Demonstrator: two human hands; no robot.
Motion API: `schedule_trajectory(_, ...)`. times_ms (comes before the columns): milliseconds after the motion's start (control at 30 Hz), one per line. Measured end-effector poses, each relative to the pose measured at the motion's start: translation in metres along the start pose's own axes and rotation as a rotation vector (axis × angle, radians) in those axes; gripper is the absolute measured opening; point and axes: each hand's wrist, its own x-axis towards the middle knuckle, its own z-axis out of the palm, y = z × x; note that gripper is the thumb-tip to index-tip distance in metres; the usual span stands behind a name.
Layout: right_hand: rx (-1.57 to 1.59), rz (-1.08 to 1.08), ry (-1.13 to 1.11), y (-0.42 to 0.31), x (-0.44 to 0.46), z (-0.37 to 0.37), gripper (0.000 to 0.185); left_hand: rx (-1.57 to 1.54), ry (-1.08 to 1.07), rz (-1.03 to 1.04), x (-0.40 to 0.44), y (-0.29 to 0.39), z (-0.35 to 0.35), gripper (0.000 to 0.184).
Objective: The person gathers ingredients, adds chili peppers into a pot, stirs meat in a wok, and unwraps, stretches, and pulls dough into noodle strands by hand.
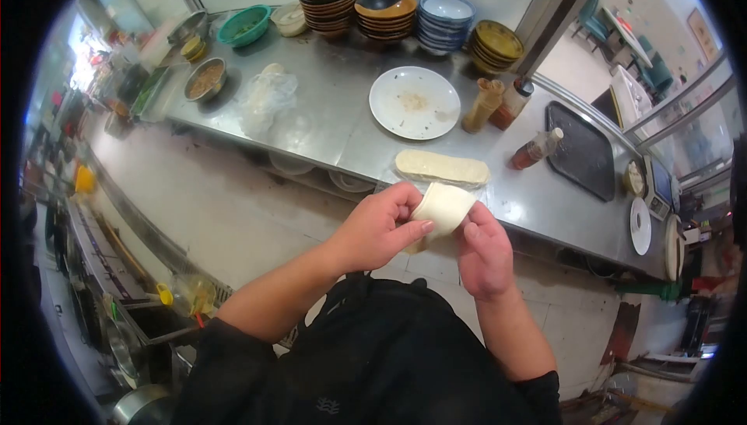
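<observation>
A pale, smooth sheet of dough [443,209] is held up in front of my body, bent over so that it droops between my hands. My left hand [387,221] grips its left side, with the thumb lying across the front. On the other side, my right hand [484,250] has its fingers behind the dough's right edge. Just beyond, a long flat oval piece of dough [442,167] lies on clear plastic at the counter's near edge. Behind that sits a white plate [415,103] with crumbs and dark specks on it.
The steel counter [327,114] carries stacked brown bowls [327,5], blue-white bowls [445,24], a green basin [244,25] and a metal bowl of filling [206,80]. To the right stand sauce bottles [537,149], a black tray [580,149] and a scale [658,184].
</observation>
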Motion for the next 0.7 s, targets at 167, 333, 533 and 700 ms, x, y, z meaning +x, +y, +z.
schedule_trajectory(167, 0.223, 0.362, -0.036, 0.035, -0.017, -0.027, 0.055, -0.382, -0.013, -0.033, 0.017, 0.006, 0.009, 0.026)
schedule_trajectory(333, 0.129, 0.283, -0.144, 0.018, -0.013, -0.024, 0.063, 0.276, 0.118, -0.254, 0.034, -0.012, 0.008, 0.022)
schedule_trajectory(533, 0.196, 0.257, -0.079, 0.022, -0.016, -0.022, 0.067, 0.634, 0.432, 0.33, -0.001, -0.022, 0.025, 0.021)
schedule_trajectory(700, 0.134, 0.217, -0.04, 0.029, -0.017, -0.019, 0.055, 0.703, 0.377, 0.48, -0.003, -0.03, 0.034, 0.018)
